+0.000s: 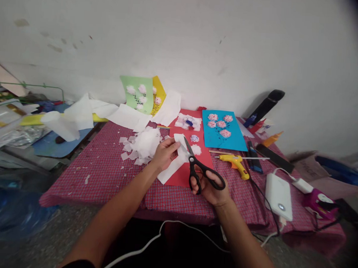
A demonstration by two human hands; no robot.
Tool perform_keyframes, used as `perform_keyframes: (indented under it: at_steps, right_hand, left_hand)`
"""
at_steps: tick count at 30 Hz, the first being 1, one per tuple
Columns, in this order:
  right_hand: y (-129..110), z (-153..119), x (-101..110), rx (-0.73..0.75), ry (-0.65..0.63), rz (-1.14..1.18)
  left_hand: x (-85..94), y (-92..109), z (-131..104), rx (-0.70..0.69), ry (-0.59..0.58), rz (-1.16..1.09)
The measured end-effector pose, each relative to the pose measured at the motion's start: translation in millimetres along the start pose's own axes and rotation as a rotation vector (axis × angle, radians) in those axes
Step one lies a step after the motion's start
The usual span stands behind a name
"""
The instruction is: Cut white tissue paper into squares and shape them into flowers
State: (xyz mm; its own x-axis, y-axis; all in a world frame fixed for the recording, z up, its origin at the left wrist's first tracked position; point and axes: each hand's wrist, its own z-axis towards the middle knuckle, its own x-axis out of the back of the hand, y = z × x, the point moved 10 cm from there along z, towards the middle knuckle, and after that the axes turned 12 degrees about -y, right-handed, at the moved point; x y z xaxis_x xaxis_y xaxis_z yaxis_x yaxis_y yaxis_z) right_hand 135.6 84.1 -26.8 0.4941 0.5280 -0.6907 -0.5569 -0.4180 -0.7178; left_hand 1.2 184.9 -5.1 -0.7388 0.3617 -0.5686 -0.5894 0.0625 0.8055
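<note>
Head view: over a red sheet (181,179) on the checked worktop (105,174), the left grip (165,154) pinches white paper (181,151), apparently steadying it for the black scissors (191,160) clasped in the right grip (214,190); a heap of white pieces (146,142) lies beside the left grip, probably placed within reach

Place: craft corner in a plain room; home or workshop, cannot tell
Wall (183,42): white, scuffed
Tablecloth (101,174): checked, strewn with paper scraps (145,142), flower pictures (221,130)
Tools: scissors (192,160), glue gun (239,164)
Floor (64,224): speckled grey
</note>
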Motion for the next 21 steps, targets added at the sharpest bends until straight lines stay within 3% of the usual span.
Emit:
perform_keyframes:
  at_steps: [21]
  right_hand:
    - [-3.5,2.1,-6.6,0.039,-0.043,0.062]
  left_hand:
    - [-3.2,0.9,0.9,0.006,-0.066,-0.003]
